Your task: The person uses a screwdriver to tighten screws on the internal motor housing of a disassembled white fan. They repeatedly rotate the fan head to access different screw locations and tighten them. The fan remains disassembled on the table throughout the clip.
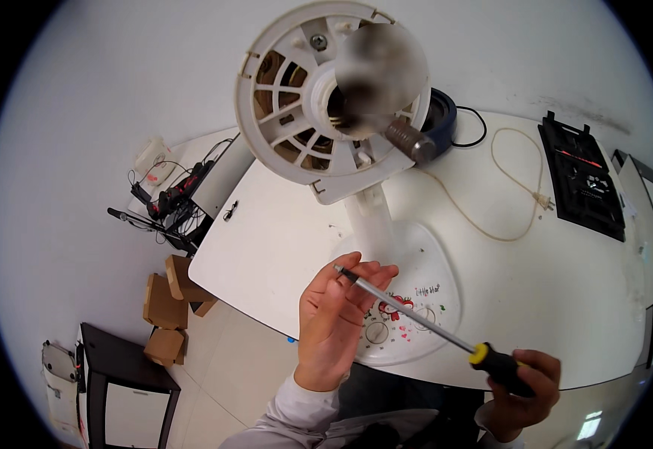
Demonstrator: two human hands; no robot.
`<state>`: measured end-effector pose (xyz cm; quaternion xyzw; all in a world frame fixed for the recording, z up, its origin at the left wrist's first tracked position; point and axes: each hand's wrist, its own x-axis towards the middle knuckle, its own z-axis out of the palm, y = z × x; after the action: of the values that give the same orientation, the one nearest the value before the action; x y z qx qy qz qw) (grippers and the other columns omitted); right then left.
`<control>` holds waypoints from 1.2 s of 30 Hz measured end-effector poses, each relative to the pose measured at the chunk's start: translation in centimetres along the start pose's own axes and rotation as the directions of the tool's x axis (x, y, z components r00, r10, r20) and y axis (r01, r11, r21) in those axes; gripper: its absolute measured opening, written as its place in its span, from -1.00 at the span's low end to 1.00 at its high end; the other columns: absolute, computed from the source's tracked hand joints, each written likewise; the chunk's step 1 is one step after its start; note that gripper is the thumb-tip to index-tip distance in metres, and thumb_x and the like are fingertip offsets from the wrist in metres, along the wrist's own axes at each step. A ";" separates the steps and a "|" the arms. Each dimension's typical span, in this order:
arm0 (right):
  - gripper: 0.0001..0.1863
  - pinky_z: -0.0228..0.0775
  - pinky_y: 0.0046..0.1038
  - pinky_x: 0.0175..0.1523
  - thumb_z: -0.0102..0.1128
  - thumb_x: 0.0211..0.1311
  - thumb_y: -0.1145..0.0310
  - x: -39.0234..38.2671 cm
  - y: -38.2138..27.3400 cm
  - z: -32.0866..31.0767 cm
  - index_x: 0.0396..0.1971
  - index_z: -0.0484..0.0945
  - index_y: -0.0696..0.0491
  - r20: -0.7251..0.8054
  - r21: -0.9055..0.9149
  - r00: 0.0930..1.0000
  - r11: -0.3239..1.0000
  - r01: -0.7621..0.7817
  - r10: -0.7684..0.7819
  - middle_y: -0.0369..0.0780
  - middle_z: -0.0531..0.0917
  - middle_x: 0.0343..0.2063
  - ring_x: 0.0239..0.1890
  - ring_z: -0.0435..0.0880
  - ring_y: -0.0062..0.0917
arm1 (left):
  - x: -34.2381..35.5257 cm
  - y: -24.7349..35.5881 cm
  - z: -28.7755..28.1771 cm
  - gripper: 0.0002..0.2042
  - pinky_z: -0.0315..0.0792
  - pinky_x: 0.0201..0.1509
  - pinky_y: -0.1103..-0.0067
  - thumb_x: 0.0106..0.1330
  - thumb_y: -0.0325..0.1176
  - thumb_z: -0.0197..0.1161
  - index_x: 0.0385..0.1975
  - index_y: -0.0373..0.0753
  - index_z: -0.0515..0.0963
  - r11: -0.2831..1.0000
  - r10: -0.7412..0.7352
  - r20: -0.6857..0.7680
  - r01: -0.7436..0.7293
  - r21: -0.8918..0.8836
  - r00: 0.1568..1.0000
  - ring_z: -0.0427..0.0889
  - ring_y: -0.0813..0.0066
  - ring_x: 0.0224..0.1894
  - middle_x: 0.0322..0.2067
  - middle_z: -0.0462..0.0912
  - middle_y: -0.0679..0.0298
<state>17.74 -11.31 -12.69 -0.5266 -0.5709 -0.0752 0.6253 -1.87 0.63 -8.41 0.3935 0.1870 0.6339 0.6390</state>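
My right hand [532, 385] grips a yellow-and-black screwdriver [427, 322] by its handle, its long silver shaft angled up to the left. My left hand [330, 322] is palm up, thumb and forefinger at the tip around a small piece I cannot make out, other fingers loosely curled. Above stands a white fan [281, 142], its motor housing exposed with slotted ribs, a screw and a threaded shaft [412, 146]; part of the housing is blurred out. Its base [431, 333], printed with a cartoon and bearing dials, lies under my hands.
The white table [244, 269] holds a pale plugged cord [502, 239], a dark blue round part [442, 120] and an open black tool case [588, 179]. Black cables [177, 194] pile at the left, with cardboard boxes [166, 299] and a dark cabinet [132, 367] below.
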 end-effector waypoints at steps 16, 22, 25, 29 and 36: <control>-0.59 0.41 -0.42 -0.18 0.26 -0.13 0.55 7.4 -1.1 -0.9 -0.18 0.43 0.12 -0.020 -0.064 0.991 0.989 0.133 -0.134 -0.01 0.51 -0.25 -0.21 0.50 -0.32 | 8.1 2.7 1.0 -0.08 0.13 0.25 0.29 -0.11 -0.39 0.43 0.23 -0.21 -0.07 0.716 0.357 0.174 -0.389 0.580 0.918 0.14 0.25 0.24 0.15 0.14 0.12; -0.58 0.43 -0.42 -0.24 0.27 -0.14 0.56 8.2 -1.5 -1.3 -0.17 0.42 0.13 0.033 -0.098 0.982 0.977 0.187 -0.185 0.00 0.51 -0.25 -0.23 0.52 -0.31 | 9.1 2.8 0.8 -0.17 0.30 0.15 0.41 -0.04 -0.45 0.40 0.19 -0.26 -0.04 0.800 0.201 0.231 -0.295 0.522 0.952 0.34 0.30 0.11 0.11 0.20 0.13; -0.59 0.44 -0.43 -0.27 0.24 -0.13 0.57 8.4 -2.4 -1.5 -0.17 0.43 0.13 0.050 -0.150 0.972 0.960 0.237 -0.232 0.03 0.50 -0.26 -0.24 0.53 -0.28 | 9.3 2.3 0.8 -0.20 0.32 0.13 0.43 -0.02 -0.46 0.39 0.18 -0.27 -0.03 0.814 0.209 0.237 -0.303 0.496 0.949 0.37 0.33 0.08 0.10 0.22 0.13; -0.60 0.44 -0.43 -0.29 0.21 -0.06 0.57 8.5 -4.2 -2.3 -0.13 0.40 0.13 0.144 -0.242 0.951 0.923 0.300 -0.272 0.05 0.49 -0.25 -0.24 0.53 -0.25 | 9.4 1.4 0.6 -0.24 0.33 0.09 0.45 0.03 -0.48 0.34 0.17 -0.28 -0.04 0.776 0.225 0.232 -0.318 0.544 0.946 0.38 0.37 0.04 0.08 0.22 0.15; -0.57 0.43 -0.39 -0.30 0.25 -0.08 0.55 12.0 -5.9 -4.6 -0.13 0.39 0.06 0.322 -0.249 0.884 0.871 0.424 -0.338 0.03 0.49 -0.25 -0.25 0.53 -0.24 | 9.4 -0.7 1.2 -0.70 0.29 -0.06 0.60 0.16 -0.50 0.15 -0.09 -0.34 0.35 0.427 0.433 0.350 -0.531 0.731 0.830 0.38 0.45 -0.15 -0.06 0.33 0.19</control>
<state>20.59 -11.23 1.14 -0.5000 -0.7243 -0.2154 0.4232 0.65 9.38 -5.72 0.7085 0.2971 0.6114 0.1896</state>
